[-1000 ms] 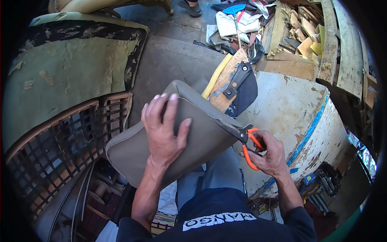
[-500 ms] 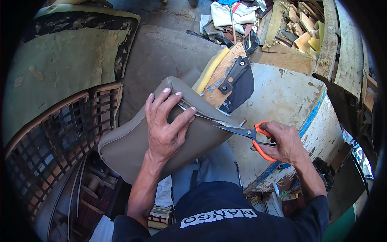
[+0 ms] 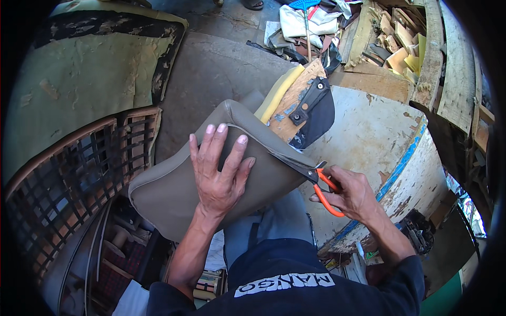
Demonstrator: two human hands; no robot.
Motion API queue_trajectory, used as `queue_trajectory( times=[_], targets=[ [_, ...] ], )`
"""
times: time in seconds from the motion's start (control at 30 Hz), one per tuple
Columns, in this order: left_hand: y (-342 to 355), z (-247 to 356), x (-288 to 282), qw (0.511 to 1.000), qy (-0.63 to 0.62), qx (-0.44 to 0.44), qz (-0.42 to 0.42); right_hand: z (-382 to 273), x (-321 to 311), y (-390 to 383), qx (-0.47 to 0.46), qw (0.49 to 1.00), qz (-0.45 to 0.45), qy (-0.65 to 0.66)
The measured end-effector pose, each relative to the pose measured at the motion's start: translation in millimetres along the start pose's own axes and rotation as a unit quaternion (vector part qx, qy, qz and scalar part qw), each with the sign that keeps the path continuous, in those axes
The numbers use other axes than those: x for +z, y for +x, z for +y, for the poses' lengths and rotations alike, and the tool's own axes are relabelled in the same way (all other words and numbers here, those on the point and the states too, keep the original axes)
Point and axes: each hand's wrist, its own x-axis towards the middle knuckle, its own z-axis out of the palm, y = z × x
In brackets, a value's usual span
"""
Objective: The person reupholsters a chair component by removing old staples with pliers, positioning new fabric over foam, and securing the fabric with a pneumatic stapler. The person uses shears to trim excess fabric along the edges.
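Note:
A grey-brown upholstered cushion (image 3: pixel 174 195) with piped seams rests across my lap. My left hand (image 3: pixel 220 176) lies on its upper face, fingers stretched and apart. In my right hand (image 3: pixel 348 194) is a pair of scissors (image 3: pixel 328 199) with orange handles, my thumb and fingers through the loops. Their dark blades reach in along the cushion's right seam, and the tips are hidden at the fold of the cover. A small loose strip of cover sticks up beside the pivot. Beyond the cushion is a wooden board (image 3: pixel 287 118) with yellow foam and a black metal bracket (image 3: pixel 308 102).
To my right stands a worn white box (image 3: pixel 369 137) with a blue edge. A webbed wooden frame (image 3: pixel 79 174) and a large greenish foam panel (image 3: pixel 100 68) are at left. Wood and foam scraps (image 3: pixel 403 42) fill the far right; cloths (image 3: pixel 308 23) and a blue rake lie at the back.
The scissors have moved left, and their blades have gone in along the seam and closed together. My left fingers have lifted off the seam's edge and straightened.

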Motion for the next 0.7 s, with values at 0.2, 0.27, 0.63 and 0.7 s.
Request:
queue_trajectory(
  times=[0.2,0.27,0.63,0.7],
  targets=[
    [-16.7,8.3,-1.2,0.999,0.038,-0.007,-0.016,-7.1,3.6,-4.4,0.024,1.000,-0.001,0.017],
    [-21.3,10.1,2.4,0.999,0.031,-0.010,-0.017,-17.4,3.3,-2.6,0.022,1.000,0.004,0.007],
    [-23.0,7.7,5.2,1.000,0.025,-0.008,-0.007,-30.5,14.4,-2.2,0.047,0.998,0.039,-0.024],
    [-22.8,5.1,5.8,1.000,0.022,-0.010,0.003,-27.9,17.1,-1.7,0.014,0.997,0.051,-0.059]
  ],
)
